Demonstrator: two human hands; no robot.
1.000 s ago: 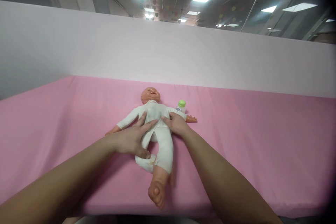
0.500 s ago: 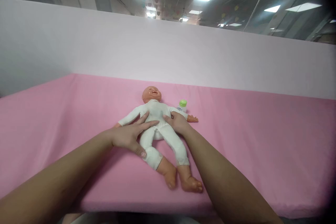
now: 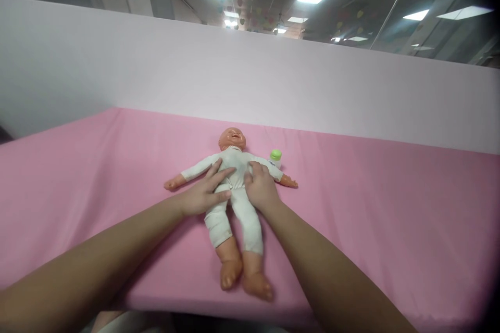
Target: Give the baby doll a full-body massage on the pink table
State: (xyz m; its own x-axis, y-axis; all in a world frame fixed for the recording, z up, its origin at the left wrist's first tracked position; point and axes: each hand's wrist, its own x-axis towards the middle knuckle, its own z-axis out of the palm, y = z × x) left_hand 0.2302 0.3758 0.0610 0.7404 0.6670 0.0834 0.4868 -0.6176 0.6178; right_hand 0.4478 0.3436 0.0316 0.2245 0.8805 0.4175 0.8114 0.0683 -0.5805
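Observation:
A baby doll (image 3: 236,166) with a white cloth body and bare plastic head, hands and feet lies on its back, head away from me. My left hand (image 3: 205,192) is open, fingers spread over the left side of its belly and the thumb across the hip. My right hand (image 3: 261,186) rests against the other side of its waist, fingers stretched toward the chest; part of the doll's side is hidden under it. Beside the doll's right-hand arm stands a small bottle (image 3: 275,158) with a green cap, its lower part behind the sleeve.
A pink sheet (image 3: 351,208) covers the padded surface under the doll. Its front edge runs close to me. Behind it rises a low white wall (image 3: 250,78), with glass and ceiling lights beyond.
The doll's legs have swung left and now lie straighter toward me. My left thumb has moved up from the thigh to the hip. The doll's left-side hand shows more fully.

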